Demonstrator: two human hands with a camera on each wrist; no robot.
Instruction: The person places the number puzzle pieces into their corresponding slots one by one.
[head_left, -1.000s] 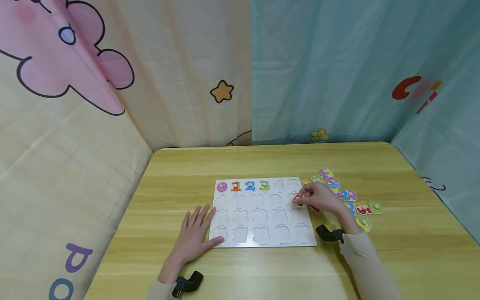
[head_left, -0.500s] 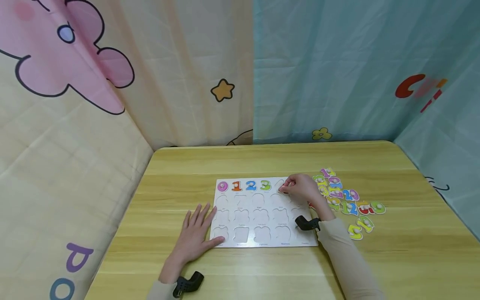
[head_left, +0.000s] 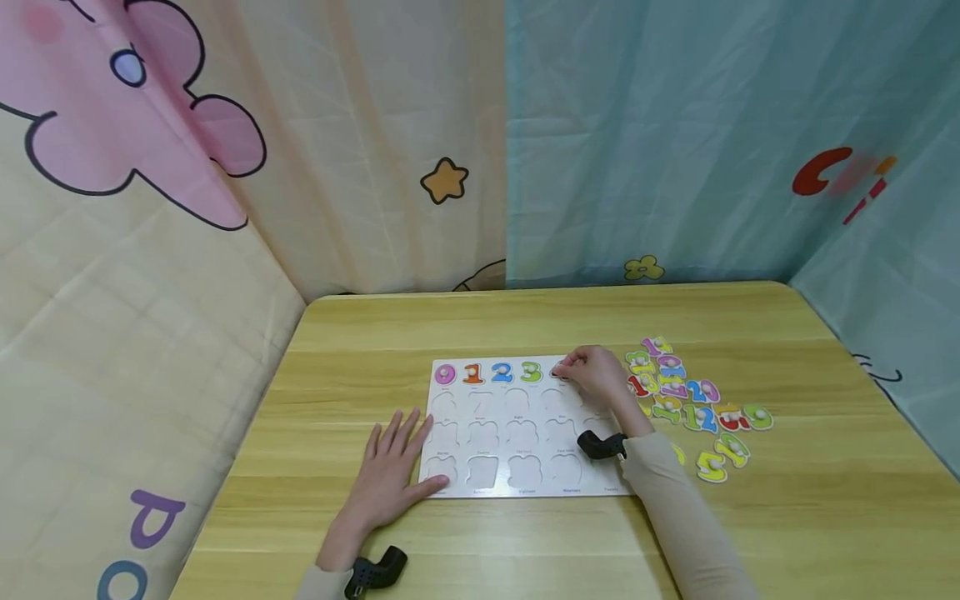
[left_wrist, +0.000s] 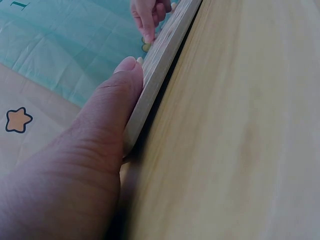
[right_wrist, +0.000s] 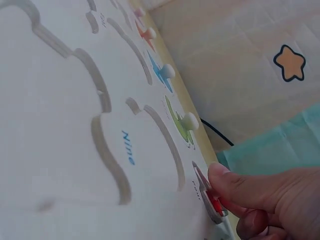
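A white number puzzle board (head_left: 498, 421) lies on the table, its top row filled with a purple 0 (head_left: 445, 373), orange 1 (head_left: 473, 373), blue 2 (head_left: 502, 372) and green 3 (head_left: 531, 372). My right hand (head_left: 596, 375) pinches a red number puzzle piece (right_wrist: 216, 204) at the slot labelled "Four", right of the 3. Fingers cover most of that piece, so its digit cannot be read. At the board's left edge my left hand (head_left: 386, 471) lies with fingers spread, and its thumb (left_wrist: 117, 95) rests on the board's lower left corner.
Several loose number pieces (head_left: 701, 418) are scattered right of the board, with a yellow 5 (head_left: 711, 467) nearest the front. Patterned curtains (head_left: 637, 167) hang behind the wooden table (head_left: 525, 550) and at its sides.
My right hand has moved left from the board's right edge to the "Four" slot, carrying the red piece. The left hand stays in place.
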